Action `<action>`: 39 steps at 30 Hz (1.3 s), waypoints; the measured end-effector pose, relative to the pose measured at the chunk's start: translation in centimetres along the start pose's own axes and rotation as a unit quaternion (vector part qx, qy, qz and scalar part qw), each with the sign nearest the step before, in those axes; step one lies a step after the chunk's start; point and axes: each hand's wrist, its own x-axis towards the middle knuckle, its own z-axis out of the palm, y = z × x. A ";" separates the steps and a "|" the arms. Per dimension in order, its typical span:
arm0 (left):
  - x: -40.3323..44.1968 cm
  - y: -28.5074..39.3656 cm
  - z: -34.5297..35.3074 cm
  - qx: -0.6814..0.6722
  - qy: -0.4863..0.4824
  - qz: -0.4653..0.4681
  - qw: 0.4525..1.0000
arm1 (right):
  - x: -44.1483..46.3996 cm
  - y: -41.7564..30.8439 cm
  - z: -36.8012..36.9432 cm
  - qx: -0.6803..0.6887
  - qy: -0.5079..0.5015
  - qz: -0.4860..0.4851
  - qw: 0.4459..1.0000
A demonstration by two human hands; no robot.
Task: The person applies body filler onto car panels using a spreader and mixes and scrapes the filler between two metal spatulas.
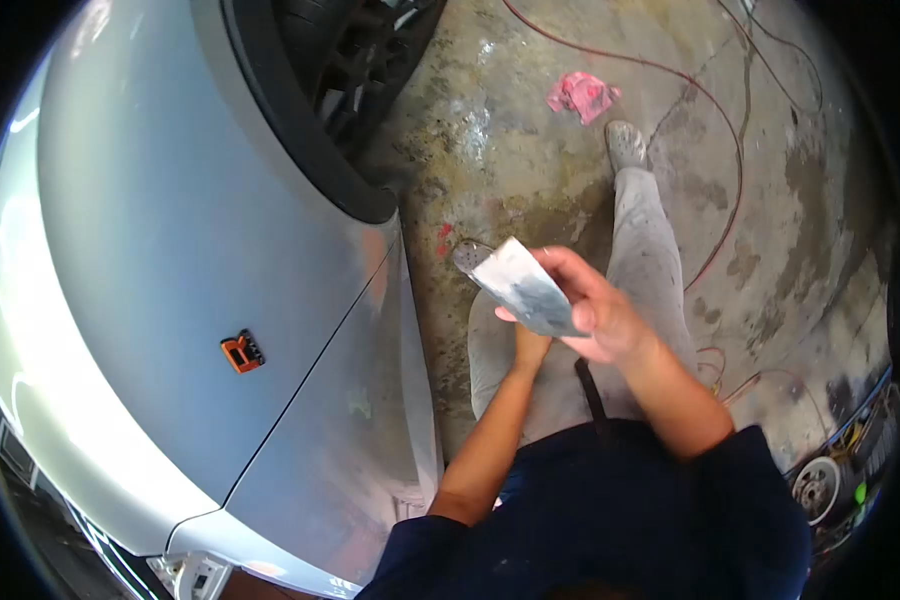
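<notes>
In front of my body I hold a stiff sheet that looks like sandpaper (530, 295), whitish at its far end and smeared grey lower down. My right hand (607, 318) grips its right side, thumb on the near face and fingers curled round the edge. Underneath is my left hand (532, 343), mostly hidden by the sheet; one fingertip shows at the sheet's left edge, closed against it. To the left stands a silver car panel (170, 270), apart from both hands, with dull sanded-looking patches near the seam and wheel arch.
A small orange and black badge (242, 352) sits on the panel. The black wheel-arch trim (310, 165) curves above. On the stained concrete floor lie a pink cloth (583, 96) and a red hose (735, 170). A wheel rim (817, 490) stands at lower right among cables.
</notes>
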 end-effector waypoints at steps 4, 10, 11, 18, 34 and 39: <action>-1.3 -4.1 -1.3 0.099 -0.052 -0.060 0.992 | -1.0 7.4 -1.9 -0.039 0.047 -0.035 0.998; 0.6 -11.0 1.2 0.240 -0.133 -0.120 0.954 | 4.8 16.3 -9.1 -0.304 -0.035 -0.114 0.945; 0.9 -11.2 1.7 0.223 -0.158 -0.142 0.951 | 5.7 17.7 -10.0 -0.335 -0.037 -0.124 0.933; 0.5 -18.3 1.5 0.291 -0.233 -0.139 0.918 | 10.9 25.7 -11.5 -0.370 0.005 -0.238 0.898; 1.3 -19.9 -2.3 0.258 -0.207 -0.133 0.934 | 14.5 29.0 -9.3 -0.379 0.050 -0.293 0.876; 1.4 -18.8 -2.7 0.237 -0.212 -0.155 0.935 | 15.4 30.4 -8.7 -0.375 0.059 -0.307 0.873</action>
